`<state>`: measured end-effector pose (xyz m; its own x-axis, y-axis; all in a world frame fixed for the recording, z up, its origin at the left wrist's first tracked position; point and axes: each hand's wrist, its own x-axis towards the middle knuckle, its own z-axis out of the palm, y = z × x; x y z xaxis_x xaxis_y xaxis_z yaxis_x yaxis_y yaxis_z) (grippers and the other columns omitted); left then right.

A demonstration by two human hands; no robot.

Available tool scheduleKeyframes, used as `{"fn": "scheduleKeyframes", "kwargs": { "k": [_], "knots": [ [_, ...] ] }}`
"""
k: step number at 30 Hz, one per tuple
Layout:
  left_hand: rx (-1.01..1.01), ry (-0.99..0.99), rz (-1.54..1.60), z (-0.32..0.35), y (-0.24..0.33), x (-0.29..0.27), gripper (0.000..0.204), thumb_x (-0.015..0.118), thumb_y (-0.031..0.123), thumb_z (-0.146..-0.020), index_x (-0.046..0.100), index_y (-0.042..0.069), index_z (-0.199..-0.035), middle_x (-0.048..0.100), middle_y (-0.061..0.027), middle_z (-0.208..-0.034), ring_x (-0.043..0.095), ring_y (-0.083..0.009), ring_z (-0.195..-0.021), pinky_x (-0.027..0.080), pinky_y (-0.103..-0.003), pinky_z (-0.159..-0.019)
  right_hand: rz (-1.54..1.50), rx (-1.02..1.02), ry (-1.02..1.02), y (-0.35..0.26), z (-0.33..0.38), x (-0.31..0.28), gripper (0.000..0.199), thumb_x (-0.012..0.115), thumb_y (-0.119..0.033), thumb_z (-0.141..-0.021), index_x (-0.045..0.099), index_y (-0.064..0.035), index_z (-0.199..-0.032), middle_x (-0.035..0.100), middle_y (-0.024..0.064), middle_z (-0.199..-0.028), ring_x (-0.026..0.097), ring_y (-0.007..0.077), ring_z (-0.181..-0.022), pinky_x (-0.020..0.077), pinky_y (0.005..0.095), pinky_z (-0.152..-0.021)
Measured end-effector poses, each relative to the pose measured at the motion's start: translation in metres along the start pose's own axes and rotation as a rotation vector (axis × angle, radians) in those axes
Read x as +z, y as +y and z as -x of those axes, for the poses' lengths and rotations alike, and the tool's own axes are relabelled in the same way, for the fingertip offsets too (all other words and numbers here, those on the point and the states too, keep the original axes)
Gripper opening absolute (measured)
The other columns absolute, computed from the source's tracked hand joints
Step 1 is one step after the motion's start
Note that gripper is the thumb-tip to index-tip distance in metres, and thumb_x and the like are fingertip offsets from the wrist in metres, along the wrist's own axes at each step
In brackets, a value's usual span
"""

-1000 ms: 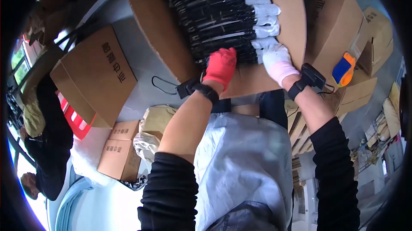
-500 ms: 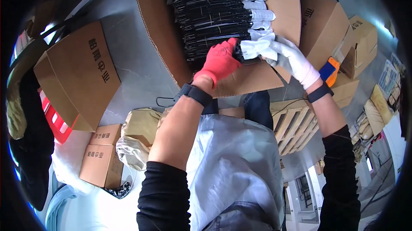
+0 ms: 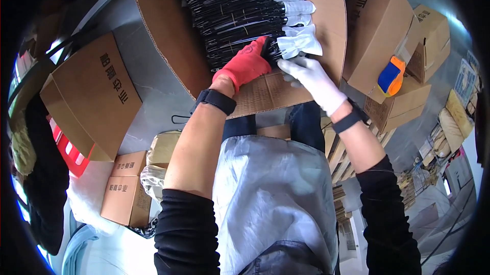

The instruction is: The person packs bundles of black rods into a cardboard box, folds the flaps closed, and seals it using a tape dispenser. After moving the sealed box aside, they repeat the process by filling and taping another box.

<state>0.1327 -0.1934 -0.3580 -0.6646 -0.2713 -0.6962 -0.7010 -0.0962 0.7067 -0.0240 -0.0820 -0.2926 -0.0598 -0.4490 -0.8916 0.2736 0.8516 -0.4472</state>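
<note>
A flat sheet of brown cardboard lies in front of me with rows of black bundles stacked on it, each with a white end. My left hand, in a red glove, presses on the nearest black bundle at the stack's front edge. My right hand, in a white glove, grips the white end of that same nearest bundle. Both wrists carry black bands. A grey apron covers my lap below.
A closed cardboard box stands at the left, smaller boxes lower left. More boxes sit at the right, with an orange and blue tape dispenser on one. A wooden pallet lies under my right arm.
Both hands moved up from the cardboard's front edge onto the stack. The right hand took hold of a white end and the left hand settled on the black part beside it.
</note>
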Motion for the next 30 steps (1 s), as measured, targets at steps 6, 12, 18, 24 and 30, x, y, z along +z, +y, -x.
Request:
{"fn": "scheduleKeyframes", "kwargs": {
  "k": [6,12,18,24,30],
  "knots": [
    [0.065,-0.028,-0.057,0.003,0.001,-0.003,0.078,0.079,0.018,-0.076,0.042,0.01,-0.145,0.056,-0.0151,-0.133,0.055,-0.0282,-0.12,0.041,-0.036,-0.105,0.08,-0.128,0.104,0.023,-0.017,0.003,0.024,0.067,-0.028,-0.091,0.068,-0.0033,-0.094,0.062,-0.0027,-0.069,0.058,0.0096,-0.064,0.0456,0.0275,-0.058],
    [0.257,0.019,-0.182,0.018,-0.007,0.015,0.074,0.077,0.033,-0.077,0.047,0.008,-0.139,0.058,-0.0193,-0.124,0.055,-0.0359,-0.116,0.042,-0.04,-0.103,0.485,-0.274,0.216,0.031,0.049,-0.031,0.019,0.062,-0.019,-0.094,0.066,-0.0019,-0.087,0.064,0.0055,-0.073,0.058,0.0124,-0.063,0.0445,0.0281,-0.059],
    [0.344,-0.122,-0.231,0.032,0.0,0.034,0.071,0.076,0.04,-0.077,0.05,0.01,-0.135,0.059,-0.0175,-0.12,0.057,-0.0367,-0.109,0.045,-0.042,-0.096,0.787,-0.459,0.502,0.073,0.09,-0.041,0.02,0.055,-0.014,-0.096,0.062,0.0012,-0.085,0.059,0.0126,-0.071,0.057,0.0173,-0.063,0.0443,0.0331,-0.059],
    [0.248,-0.011,-0.597,0.024,0.021,0.039,0.065,0.079,0.041,-0.074,0.054,0.01,-0.126,0.059,-0.0147,-0.112,0.061,-0.0357,-0.102,0.051,-0.045,-0.085,0.134,-0.132,0.39,0.079,0.08,-0.059,0.021,0.058,-0.013,-0.095,0.061,0.003,-0.082,0.062,0.0054,-0.073,0.056,0.0118,-0.067,0.0433,0.0306,-0.059],
    [0.159,-0.018,-0.814,0.007,0.044,0.055,0.058,0.08,0.039,-0.073,0.056,0.011,-0.118,0.059,-0.0149,-0.106,0.064,-0.0335,-0.096,0.054,-0.047,-0.078,-0.006,-0.111,0.438,0.138,0.041,-0.089,0.021,0.058,-0.014,-0.094,0.063,0.0039,-0.085,0.064,0.0075,-0.073,0.059,0.0146,-0.069,0.0453,0.0305,-0.062]
  ]
}}
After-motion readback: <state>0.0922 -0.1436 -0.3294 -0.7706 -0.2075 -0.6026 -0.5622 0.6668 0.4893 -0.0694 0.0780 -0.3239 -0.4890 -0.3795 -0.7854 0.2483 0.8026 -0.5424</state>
